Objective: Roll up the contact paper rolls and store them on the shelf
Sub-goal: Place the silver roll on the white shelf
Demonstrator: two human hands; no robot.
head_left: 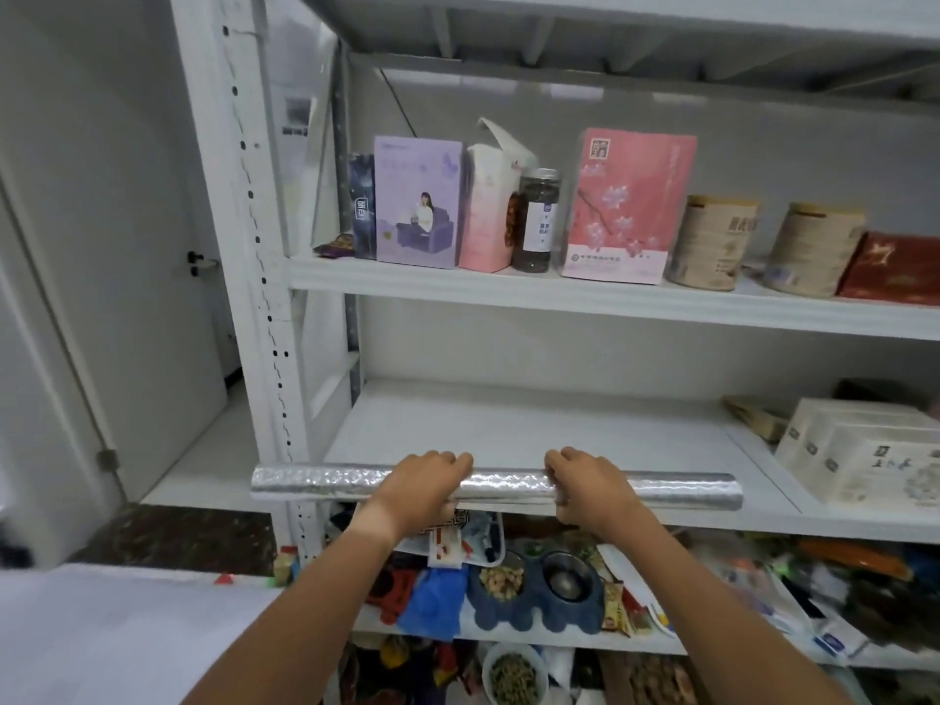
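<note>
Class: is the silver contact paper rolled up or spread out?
Rolled up: the contact paper forms a tight tube, gripped by the left hand and right hand.

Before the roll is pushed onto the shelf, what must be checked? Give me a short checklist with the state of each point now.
1. Both hands hold the roll: ok. The left hand and right hand curl over it near the middle.
2. Roll fully wound: cannot tell; a loose edge may hang under it.
3. Roll level: ok, it lies about parallel to the front edge of the shelf.
4. Free space on the shelf behind the roll: ok, that part is bare.
5. Right end clears the white boxes: cannot tell, they stand close to that end.
6. Left end clears the post: not ok, it sticks out past the post.
</note>
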